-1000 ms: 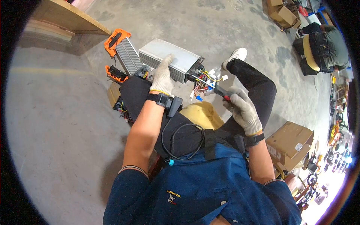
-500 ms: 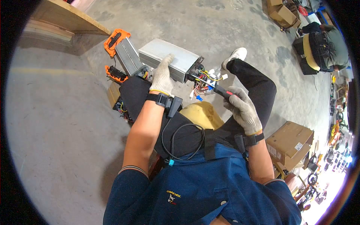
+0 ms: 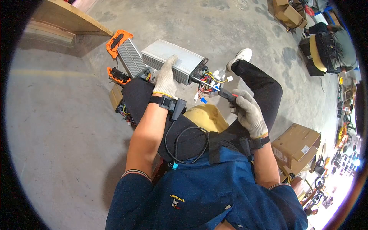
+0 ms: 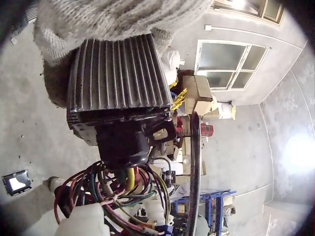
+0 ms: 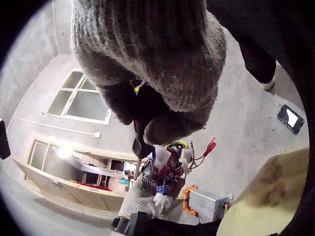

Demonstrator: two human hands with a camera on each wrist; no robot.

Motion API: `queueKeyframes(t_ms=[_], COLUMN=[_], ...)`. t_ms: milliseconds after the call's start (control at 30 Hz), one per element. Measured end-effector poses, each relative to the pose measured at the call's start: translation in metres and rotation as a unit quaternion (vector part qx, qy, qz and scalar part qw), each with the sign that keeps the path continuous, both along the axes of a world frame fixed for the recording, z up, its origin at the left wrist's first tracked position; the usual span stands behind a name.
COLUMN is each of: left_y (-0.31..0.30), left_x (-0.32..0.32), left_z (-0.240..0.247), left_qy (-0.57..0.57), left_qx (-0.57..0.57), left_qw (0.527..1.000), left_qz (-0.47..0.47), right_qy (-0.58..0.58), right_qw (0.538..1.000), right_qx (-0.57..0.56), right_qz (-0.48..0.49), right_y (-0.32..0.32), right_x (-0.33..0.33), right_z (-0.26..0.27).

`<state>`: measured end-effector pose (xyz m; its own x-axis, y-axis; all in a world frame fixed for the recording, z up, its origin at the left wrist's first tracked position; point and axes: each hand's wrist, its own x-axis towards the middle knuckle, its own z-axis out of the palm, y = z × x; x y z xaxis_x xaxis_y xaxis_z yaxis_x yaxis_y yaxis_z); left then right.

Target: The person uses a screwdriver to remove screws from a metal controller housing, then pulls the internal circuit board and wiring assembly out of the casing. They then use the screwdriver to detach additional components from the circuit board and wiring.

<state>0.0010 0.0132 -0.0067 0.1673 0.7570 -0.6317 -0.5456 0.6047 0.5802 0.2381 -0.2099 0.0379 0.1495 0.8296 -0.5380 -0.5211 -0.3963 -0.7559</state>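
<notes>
My gloved left hand [image 3: 166,78] grips a silver finned metal controller box [image 3: 172,55], thumb along its top edge. In the left wrist view its ribbed side [image 4: 118,73] shows below the glove. A bundle of coloured wires [image 4: 133,191] with white and blue plugs hangs from its black end. My gloved right hand [image 3: 249,111] holds a screwdriver [image 3: 227,94] by its black and red handle, fingers curled round it. The shaft points at the wired end of the box, its tip close to the black end bracket [image 4: 162,133]. The right palm side is hidden.
Another finned controller [image 3: 132,57] lies on the floor at the left, beside orange end pieces [image 3: 116,42]. A yellow seat [image 3: 207,115] is between my legs. A cardboard box [image 3: 297,147] stands to the right. Another person [image 3: 343,50] bends over at the far right.
The screwdriver handle has turned in my right hand, its red part shifting, and the right fingers have moved slightly. My left hand and the controller box have stayed nearly still.
</notes>
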Motion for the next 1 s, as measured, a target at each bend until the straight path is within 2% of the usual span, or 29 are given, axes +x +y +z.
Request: queueKeyframes(t_ms=[100, 167, 267, 400, 467, 500, 667, 733, 767, 933, 1000], left_y=[0.000, -0.001, 0.000, 0.000, -0.001, -0.002, -0.006, -0.007, -0.006, 0.000, 0.000], left_x=[0.000, -0.001, 0.001, 0.001, 0.001, 0.002, 0.005, 0.006, 0.007, 0.003, 0.003], left_z=[0.001, 0.001, 0.002, 0.001, 0.002, 0.007, 0.023, 0.023, 0.021, 0.002, 0.002], left_qy=[0.007, 0.002, -0.003, -0.004, 0.008, 0.018, 0.010, 0.010, 0.009, -0.012, -0.029], left_qx=[-0.001, 0.002, 0.004, 0.008, 0.023, 0.037, 0.046, 0.047, 0.056, 0.077, 0.095], left_qw=[1.000, 1.000, 1.000, 1.000, 1.000, 0.999, 0.998, 0.998, 0.998, 0.996, 0.994], left_qz=[0.006, 0.004, -0.002, -0.005, -0.013, -0.024, -0.033, -0.043, -0.042, -0.043, -0.051], right_qy=[0.036, 0.144, 0.122, 0.094, -0.006, -0.024, -0.066, -0.280, -0.236, -0.175, -0.094], right_qw=[0.999, 0.987, 0.989, 0.993, 0.998, 0.999, 0.997, 0.957, 0.970, 0.976, 0.987], right_qx=[0.019, 0.058, 0.078, 0.068, 0.058, 0.036, -0.026, -0.058, -0.003, -0.043, -0.055], right_qz=[-0.020, -0.048, -0.004, 0.002, 0.002, -0.027, -0.029, 0.047, 0.050, 0.122, 0.119], right_y=[0.000, 0.000, 0.001, 0.023, 0.038, 0.046, 0.082, 0.095, 0.098, 0.108, 0.108], right_x=[0.000, -0.001, 0.004, -0.003, -0.009, -0.014, -0.025, -0.024, -0.021, -0.021, -0.020], right_z=[-0.002, 0.004, 0.002, 0.021, 0.026, 0.033, 0.018, 0.002, -0.017, -0.037, -0.045])
